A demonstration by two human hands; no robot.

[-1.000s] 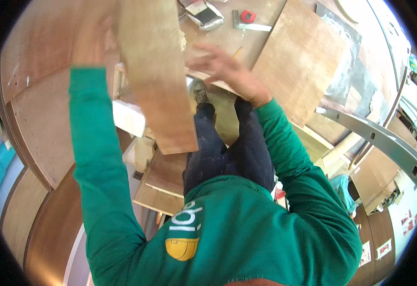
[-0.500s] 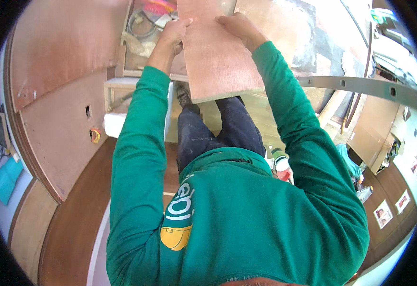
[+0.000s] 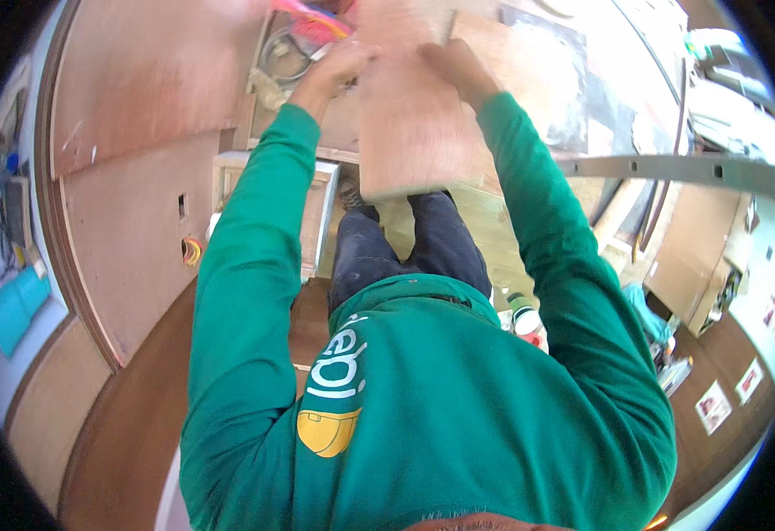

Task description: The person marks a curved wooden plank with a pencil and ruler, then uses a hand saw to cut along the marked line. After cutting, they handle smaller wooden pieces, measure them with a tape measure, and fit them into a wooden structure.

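A reddish plywood board [image 3: 410,133], smeared by motion, is held out in front of me between both hands. My left hand [image 3: 332,73] is closed on its left edge. Opposite it, my right hand [image 3: 460,69] grips the right edge with the thumb over the face. The board's near end hangs above my feet, and its far end runs up out of the top of the picture. Beyond my left hand lie a coil of grey cable [image 3: 283,55] and a pink-red bag [image 3: 315,26] in a wooden compartment.
A metal bar with holes [image 3: 684,168] juts in from the right. On the left stands a wooden panel [image 3: 131,239] with a square cut-out and coloured wires. An open wooden drawer box [image 3: 316,217] is by my left forearm. A workbench top [image 3: 529,80] spreads ahead.
The board has shifted slightly right and tilted, with both hands still on its edges. My view has turned a little, and more of the drawer box shows.
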